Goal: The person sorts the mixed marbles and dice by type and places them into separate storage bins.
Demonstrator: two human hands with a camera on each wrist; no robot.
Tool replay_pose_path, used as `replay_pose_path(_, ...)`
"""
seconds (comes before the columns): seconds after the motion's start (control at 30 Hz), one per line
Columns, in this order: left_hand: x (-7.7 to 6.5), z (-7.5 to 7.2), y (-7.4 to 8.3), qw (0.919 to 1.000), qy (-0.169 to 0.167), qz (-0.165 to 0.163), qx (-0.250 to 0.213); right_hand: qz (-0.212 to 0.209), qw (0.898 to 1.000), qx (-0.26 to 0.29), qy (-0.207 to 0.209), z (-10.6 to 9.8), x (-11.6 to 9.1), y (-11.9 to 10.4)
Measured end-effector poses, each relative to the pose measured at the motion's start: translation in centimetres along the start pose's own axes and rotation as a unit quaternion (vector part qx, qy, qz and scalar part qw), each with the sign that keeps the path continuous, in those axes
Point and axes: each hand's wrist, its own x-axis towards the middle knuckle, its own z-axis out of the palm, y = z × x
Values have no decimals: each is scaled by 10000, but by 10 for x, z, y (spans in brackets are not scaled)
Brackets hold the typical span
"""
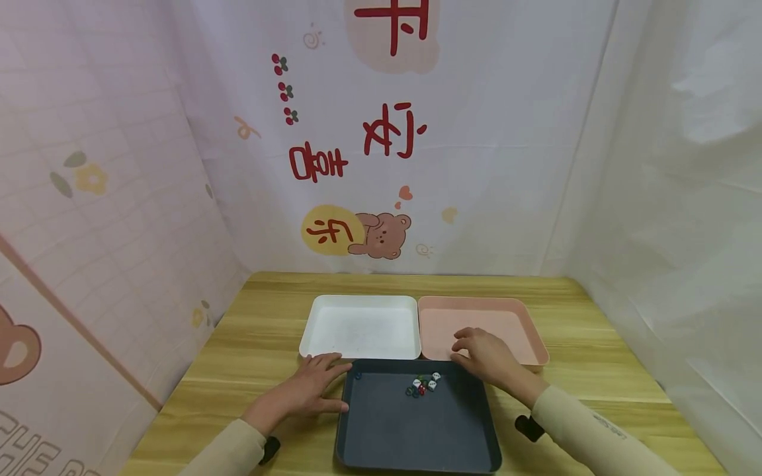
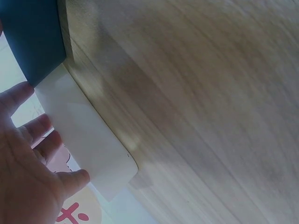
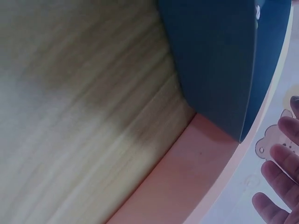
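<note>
A dark grey tray [image 1: 417, 430] lies at the table's near side. Near its far edge sits a small cluster of white dice [image 1: 432, 385], a red die [image 1: 422, 389] and small dark green pieces [image 1: 409, 391] too tiny to identify. A small blue piece [image 1: 358, 376] lies apart in the far left corner. My left hand [image 1: 303, 390] is at the tray's left rim, fingers spread and fingertips at the edge. Over the near part of the pink tray [image 1: 506, 317], by the dark tray's far right corner, hovers my right hand [image 1: 489, 357], fingers loosely bent, nothing visible in them.
Behind the dark tray stands a white tray [image 1: 363, 324], side by side with the pink one. All rest on a wood-grain table [image 1: 238, 344]. Printed cloth [image 1: 488, 132] hangs at the back and on both sides.
</note>
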Motion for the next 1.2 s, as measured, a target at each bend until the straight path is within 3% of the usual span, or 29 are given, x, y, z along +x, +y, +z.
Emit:
replay_pose_path(0.5,-2,-2,2,10000,17,3,-77,-611,9979,-210,-62,0,-29,-4)
replay_pose_path(0.83,-1,1,0,9999,107,72,-4,-1011,9942,-328,-162,3,-37,-5)
replay_pose_path(1.2,-3,-1,2,10000,79,47,-31,-1051,9872,-1108,-460,5,-43,-8)
